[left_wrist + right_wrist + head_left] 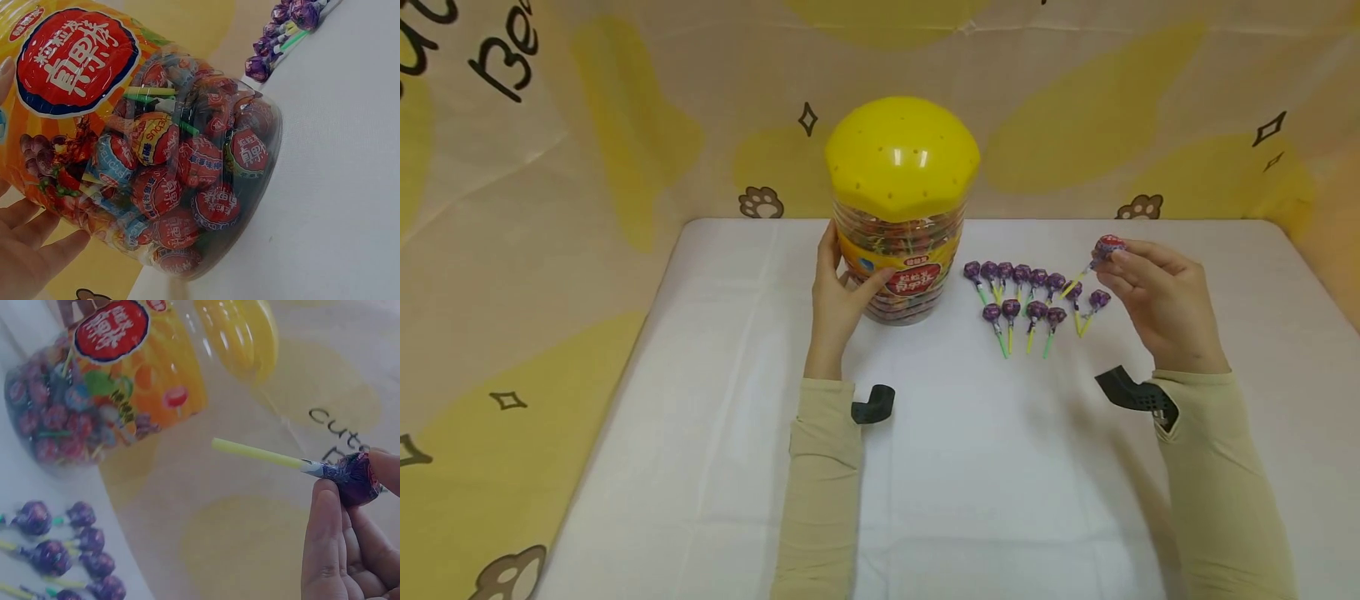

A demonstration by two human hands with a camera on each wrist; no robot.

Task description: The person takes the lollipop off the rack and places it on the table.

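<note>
A clear plastic jar (898,242) with a domed yellow lid (902,154) stands at the back of the table, packed with wrapped lollipops (156,194). My left hand (841,304) grips the jar from its left side, thumb across the orange label. Above the table on the right, my right hand (1165,292) pinches one lollipop (359,479) by its purple-wrapped head; its yellow stick (259,453) points left toward the jar. Between jar and right hand, several purple lollipops (1011,308) lie in two rough rows, heads away from me, with green and yellow sticks.
The white tabletop (970,467) reaches forward to a printed yellow-and-cream cloth (1075,108) hanging behind it. More of this cloth covers the left side. A black wrist mount (874,405) sits by the left sleeve and another black mount (1131,393) by the right.
</note>
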